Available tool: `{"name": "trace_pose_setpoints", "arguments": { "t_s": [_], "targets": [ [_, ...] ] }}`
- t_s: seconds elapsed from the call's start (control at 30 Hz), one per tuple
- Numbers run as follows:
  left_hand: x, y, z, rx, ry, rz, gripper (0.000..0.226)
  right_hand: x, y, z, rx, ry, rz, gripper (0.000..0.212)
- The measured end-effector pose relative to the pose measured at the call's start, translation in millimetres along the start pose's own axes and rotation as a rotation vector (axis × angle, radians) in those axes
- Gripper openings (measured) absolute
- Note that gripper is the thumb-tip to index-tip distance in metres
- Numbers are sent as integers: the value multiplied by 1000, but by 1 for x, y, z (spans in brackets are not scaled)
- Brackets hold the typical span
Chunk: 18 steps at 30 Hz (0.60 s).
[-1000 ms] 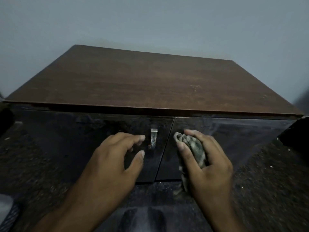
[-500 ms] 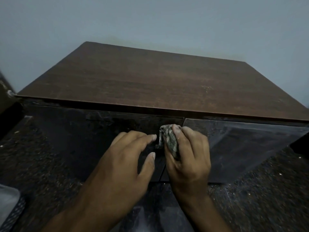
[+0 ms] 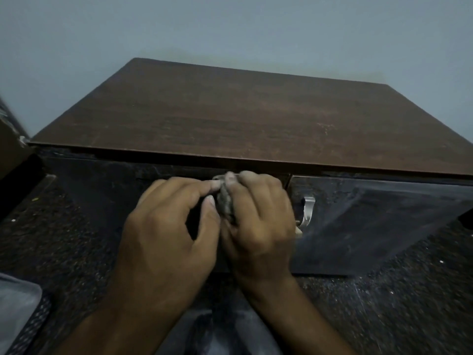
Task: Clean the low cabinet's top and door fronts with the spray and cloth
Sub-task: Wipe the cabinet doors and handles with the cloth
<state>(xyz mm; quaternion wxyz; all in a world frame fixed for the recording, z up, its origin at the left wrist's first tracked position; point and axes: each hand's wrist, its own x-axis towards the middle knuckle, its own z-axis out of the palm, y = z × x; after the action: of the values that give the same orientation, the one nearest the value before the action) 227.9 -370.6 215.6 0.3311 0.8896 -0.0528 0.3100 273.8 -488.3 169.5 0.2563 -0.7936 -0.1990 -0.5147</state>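
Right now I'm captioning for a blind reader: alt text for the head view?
Two bare hands meet at a dark cabinet's left door: the right hand presses a bunched cloth near the door's top edge, the left hand beside it. A silver handle shows on the right door, under a brown wooden top.

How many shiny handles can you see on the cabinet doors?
1. A silver handle shows on the right door, just right of the right hand. The hands cover part of the left door, so another may be hidden.
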Motion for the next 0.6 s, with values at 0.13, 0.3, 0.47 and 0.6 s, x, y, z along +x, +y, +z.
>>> {"name": "trace_pose_setpoints", "arguments": {
  "t_s": [0.13,0.3,0.47,0.6],
  "targets": [
    [-3,-5,-8,-8,2,-26,21,-2,18,-11,-45,93,115,9],
    [-4,-11,-7,-9,-150,-103,26,-4,8,-1,-3,-6,30,13],
    [-7,-9,-6,-30,-215,-126,27,-13,36,-19,-10,84,151,13],
    [-8,-7,-3,-63,-277,-134,27,-20,30,-24,34,57,245,21]
  ]
}}
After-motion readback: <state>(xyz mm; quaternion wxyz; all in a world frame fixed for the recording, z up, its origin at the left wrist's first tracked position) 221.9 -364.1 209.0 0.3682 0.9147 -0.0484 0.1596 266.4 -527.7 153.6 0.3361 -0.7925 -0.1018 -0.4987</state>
